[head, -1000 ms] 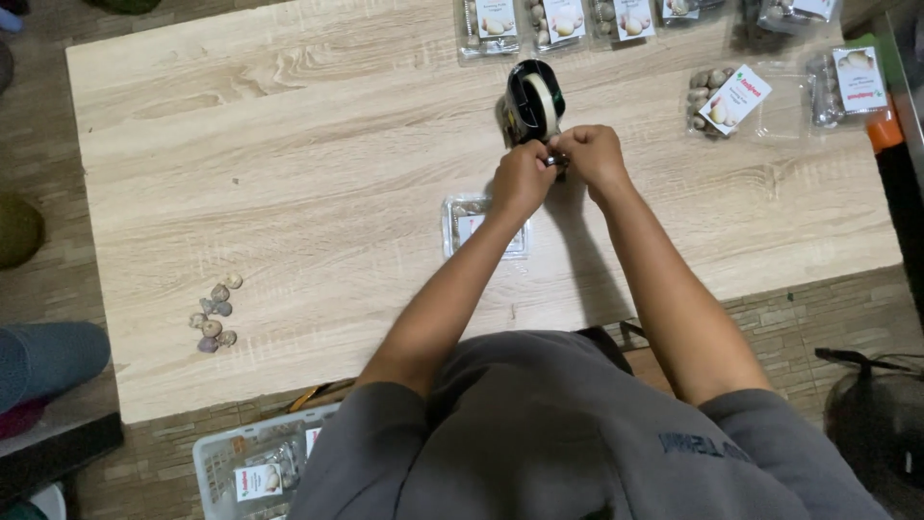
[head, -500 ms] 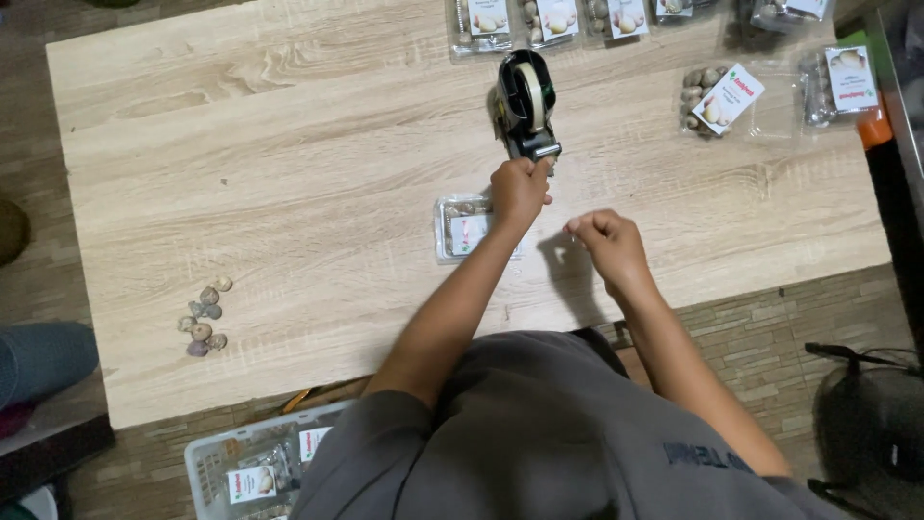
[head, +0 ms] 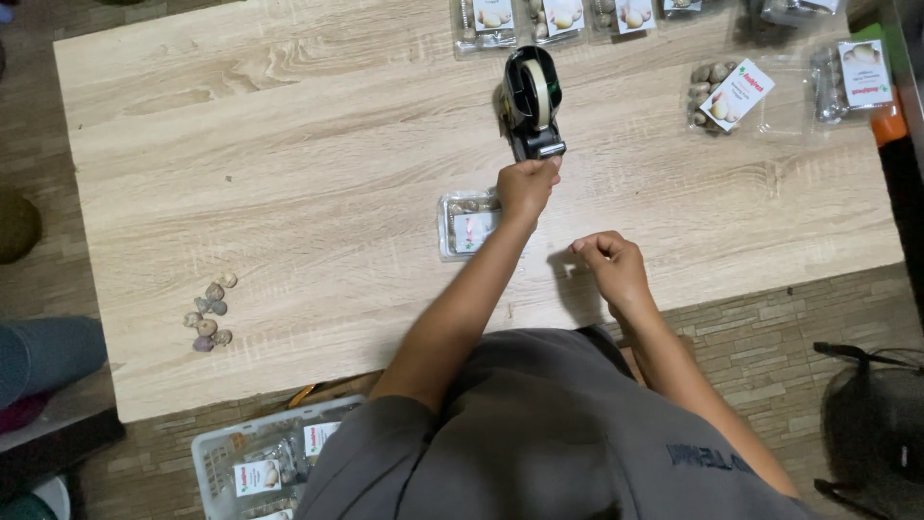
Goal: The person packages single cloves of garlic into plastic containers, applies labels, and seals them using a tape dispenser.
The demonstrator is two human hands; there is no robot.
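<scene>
**Two hands at the tape dispenser on a pale wooden table**

Nearest the camera is the person's grey shirt, and beside it on the floor stands a clear plastic crate (head: 252, 453) holding labelled packs.

The right hand (head: 608, 268) hovers over the near part of the light wood-grain table (head: 289, 173), its fingers curled in with thumb and forefinger pressed together; whether they pinch a strip of tape is too small to tell.

Ahead and to the left of it, the left hand (head: 526, 186) is closed at the cutter end of a black desk tape dispenser with a roll of clear tape (head: 532, 101), fingertips bunched as if gripping the tape end, though the tape itself cannot be made out. Just left of this hand, partly under the wrist, lies a small clear plastic pack with a white label (head: 466, 223), flat on the table.

Well off to the left of both hands sits a loose cluster of small brownish pebble-like pieces (head: 209, 314).

Beyond the dispenser, along the far edge, lies a row of clear labelled packs (head: 558, 16), and further right of it a clear bag of similar pieces with a white tag (head: 730, 94).
</scene>
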